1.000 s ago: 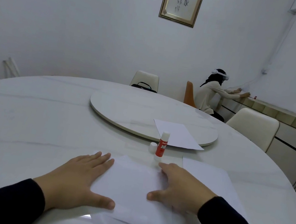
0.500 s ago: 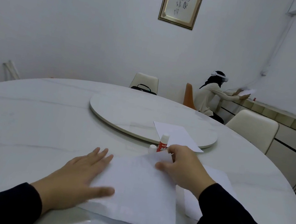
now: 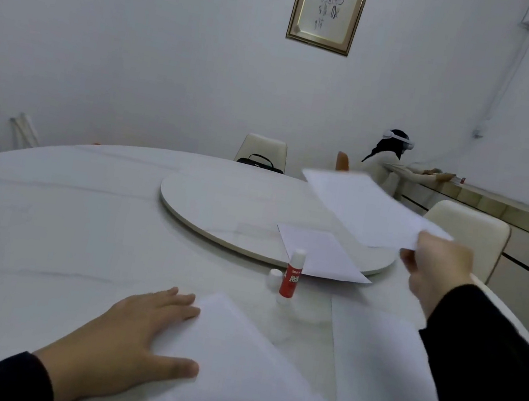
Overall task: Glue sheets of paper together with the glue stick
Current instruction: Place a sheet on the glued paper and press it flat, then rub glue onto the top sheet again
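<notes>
A left hand (image 3: 134,335) lies flat, fingers spread, on the edge of a near sheet (image 3: 239,373) at 6 o'clock. The right hand (image 3: 436,269), at 3 o'clock, pinches a raised sheet (image 3: 359,208) aloft. The uncapped glue stick (image 3: 291,277) stands upright between them, its cap (image 3: 274,277) just beside, on the round table (image 3: 45,217).

This looks like a private dining or meeting room. A large round marble-look table (image 3: 47,207) fills most of it, with a raised turntable disc (image 3: 220,207) at its centre. Cream padded chairs (image 3: 466,232) stand around the rim, one holding a black handbag (image 3: 260,161). The walls are plain white; a gold-framed calligraphy piece (image 3: 329,7) hangs on the far one. Along the right wall runs a low ledge (image 3: 511,208), where another person (image 3: 390,164) wearing a headset sits working.
</notes>
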